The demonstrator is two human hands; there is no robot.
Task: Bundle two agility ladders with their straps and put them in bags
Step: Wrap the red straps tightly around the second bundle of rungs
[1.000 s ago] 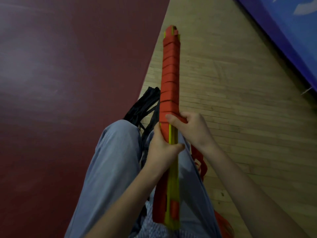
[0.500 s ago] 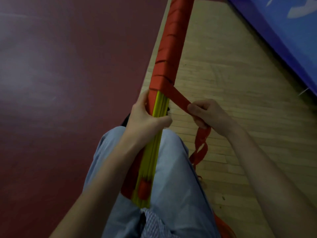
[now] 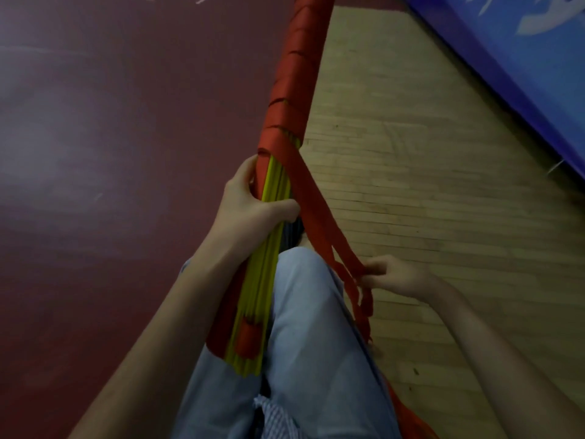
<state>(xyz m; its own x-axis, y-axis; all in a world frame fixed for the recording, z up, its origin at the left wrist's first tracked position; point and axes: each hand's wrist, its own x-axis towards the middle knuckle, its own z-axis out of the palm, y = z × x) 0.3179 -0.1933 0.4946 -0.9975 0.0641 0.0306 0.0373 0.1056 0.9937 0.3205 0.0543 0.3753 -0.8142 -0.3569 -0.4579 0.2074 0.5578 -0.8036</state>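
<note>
A bundle of yellow ladder rungs (image 3: 266, 280) rests on my left thigh and points up and away. Its upper part is wound in the red strap (image 3: 294, 77). My left hand (image 3: 253, 204) grips the bundle just below the wrapped section. A loose length of the red strap (image 3: 316, 210) runs taut from the bundle down to my right hand (image 3: 395, 275), which pinches it beside my right knee. The strap's free tail hangs below that hand. A second ladder and any bag cannot be made out clearly.
I sit with my legs in light blue trousers (image 3: 310, 343). Dark red mat (image 3: 110, 153) lies to the left, wooden floor (image 3: 427, 185) to the right, and a blue pad (image 3: 522, 58) at the far right. Something dark (image 3: 292, 236) shows behind my knee.
My right hand has pulled the strap away from the bundle, down and to the right, so the loose length is longer. My left hand has kept its grip on the bundle.
</note>
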